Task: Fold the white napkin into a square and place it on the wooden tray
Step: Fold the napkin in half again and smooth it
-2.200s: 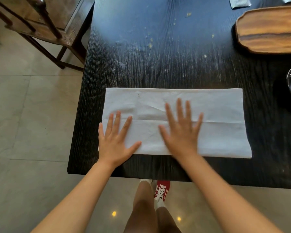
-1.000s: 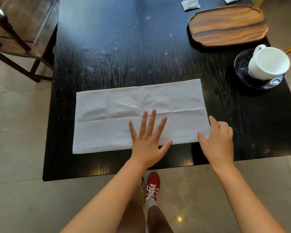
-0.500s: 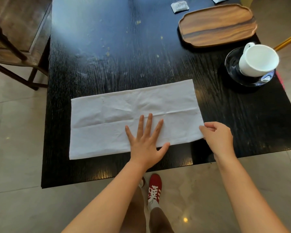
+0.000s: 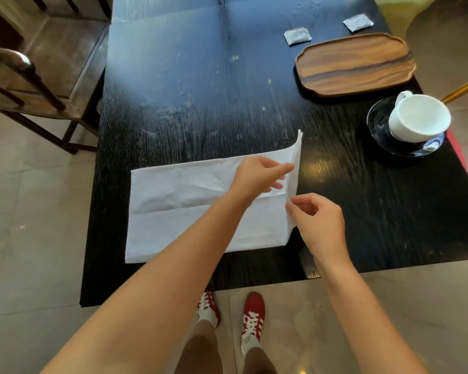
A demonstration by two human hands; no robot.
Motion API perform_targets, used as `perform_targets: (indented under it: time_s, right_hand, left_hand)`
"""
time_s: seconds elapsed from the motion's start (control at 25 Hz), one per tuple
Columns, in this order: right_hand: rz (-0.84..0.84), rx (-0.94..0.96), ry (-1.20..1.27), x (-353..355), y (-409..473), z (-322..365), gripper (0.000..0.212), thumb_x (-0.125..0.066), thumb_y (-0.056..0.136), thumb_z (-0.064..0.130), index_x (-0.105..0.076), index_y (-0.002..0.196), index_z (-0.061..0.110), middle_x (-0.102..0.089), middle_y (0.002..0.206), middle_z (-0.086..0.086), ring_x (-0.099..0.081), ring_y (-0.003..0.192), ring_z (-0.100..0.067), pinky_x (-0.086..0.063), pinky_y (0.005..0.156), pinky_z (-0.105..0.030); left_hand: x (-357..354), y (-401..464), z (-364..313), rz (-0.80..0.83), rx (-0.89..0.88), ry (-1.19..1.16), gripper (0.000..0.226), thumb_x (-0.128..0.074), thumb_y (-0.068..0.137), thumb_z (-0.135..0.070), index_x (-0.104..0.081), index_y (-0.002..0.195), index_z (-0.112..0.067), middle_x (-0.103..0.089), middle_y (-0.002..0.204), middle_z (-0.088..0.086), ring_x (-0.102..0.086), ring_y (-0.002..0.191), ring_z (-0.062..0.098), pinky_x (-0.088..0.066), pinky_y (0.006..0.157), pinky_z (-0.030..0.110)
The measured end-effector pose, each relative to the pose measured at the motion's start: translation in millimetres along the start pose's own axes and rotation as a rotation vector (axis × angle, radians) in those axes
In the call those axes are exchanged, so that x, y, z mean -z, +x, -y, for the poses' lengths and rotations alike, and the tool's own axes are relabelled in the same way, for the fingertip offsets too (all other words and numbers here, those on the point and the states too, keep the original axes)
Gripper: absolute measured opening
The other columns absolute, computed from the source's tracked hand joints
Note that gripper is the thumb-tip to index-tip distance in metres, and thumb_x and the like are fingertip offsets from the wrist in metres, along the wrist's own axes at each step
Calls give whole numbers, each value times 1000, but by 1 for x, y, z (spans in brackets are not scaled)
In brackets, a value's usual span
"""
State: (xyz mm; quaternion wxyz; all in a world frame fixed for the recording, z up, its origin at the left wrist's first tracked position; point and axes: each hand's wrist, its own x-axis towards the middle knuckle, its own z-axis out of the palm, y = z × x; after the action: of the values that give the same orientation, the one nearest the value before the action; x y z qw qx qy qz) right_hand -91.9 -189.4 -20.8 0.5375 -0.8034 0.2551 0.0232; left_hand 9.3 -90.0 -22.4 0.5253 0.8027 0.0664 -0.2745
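The white napkin [image 4: 179, 209] lies as a long rectangle near the front edge of the black table [image 4: 200, 98]. Its right end stands lifted off the table. My left hand [image 4: 254, 176] pinches that raised edge near its far corner. My right hand [image 4: 319, 225] pinches the same edge near its near corner. The wooden tray [image 4: 354, 63] sits bare at the far right of the table, well beyond the napkin.
A white cup [image 4: 419, 120] rests tilted on a dark glass saucer [image 4: 378, 125] at the right edge. Two small grey sachets [image 4: 297, 36] lie behind the tray. A wooden chair [image 4: 38, 74] stands left of the table. My red shoes [image 4: 251, 317] show below the table edge.
My left hand left the napkin's middle, where it pressed flat, and took hold of the right edge. My right hand closed on that edge too, and the right end rose off the table.
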Motion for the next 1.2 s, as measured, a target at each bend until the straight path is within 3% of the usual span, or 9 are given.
perform_targets:
  time_s: [0.12, 0.28, 0.4, 0.52, 0.72, 1.04, 1.2]
  right_hand:
    - [23, 18, 12, -16, -4, 10, 8, -65, 83, 22, -68, 88, 16, -65, 79, 7, -60, 77, -6, -45, 64, -16]
    - [83, 5, 21, -47, -8, 24, 11, -66, 83, 25, -68, 91, 17, -65, 81, 8, -60, 77, -7, -46, 63, -15]
    - [180, 32, 5, -72, -18, 42, 13, -65, 84, 25, -68, 94, 19, -66, 85, 10, -61, 78, -6, -47, 63, -11]
    - [304, 76, -1, -106, -27, 59, 9, -64, 85, 23, -67, 92, 20, -64, 81, 12, -60, 75, -5, -46, 57, -4]
    - [433, 150, -118, -170, -44, 66, 9, -61, 86, 22, -66, 93, 20, -62, 83, 9, -58, 75, -3, -42, 60, -2]
    - [475, 267, -288, -218, -68, 55, 24, -55, 87, 13, -63, 110, 16, -62, 99, 0, -53, 84, -6, -36, 69, -1]
    - [535, 281, -342, -235, -77, 50, 30, -51, 89, 11, -59, 116, 16, -58, 104, -1, -53, 88, -9, -43, 77, -14]
  left_hand:
    - [14, 10, -5, -54, -49, 59, 16, -68, 83, -16, -68, 93, -5, -63, 85, 4, -60, 63, 7, -51, 57, 16]
    - [55, 2, 8, -91, -24, -10, 9, -66, 83, -11, -68, 91, -7, -63, 80, 1, -59, 67, 8, -51, 59, 15]
    - [98, -8, 24, -90, -7, -105, 5, -65, 83, -9, -67, 87, -10, -65, 76, 1, -61, 70, 11, -54, 66, 20]
    - [144, -15, 47, -78, 50, -198, 14, -63, 83, -6, -67, 95, -8, -69, 87, 7, -64, 77, 16, -55, 77, 30]
    - [199, -16, 86, -189, 122, -59, 9, -66, 84, -22, -69, 90, -15, -69, 87, 4, -64, 75, 10, -54, 67, 21]
    - [232, -11, 132, -333, 92, 103, 4, -68, 81, -14, -69, 84, -13, -63, 75, -6, -58, 71, 6, -44, 62, 18]
    - [238, -9, 155, -384, 135, 197, 3, -67, 78, -12, -69, 77, -13, -63, 72, -7, -57, 71, 9, -43, 66, 23]
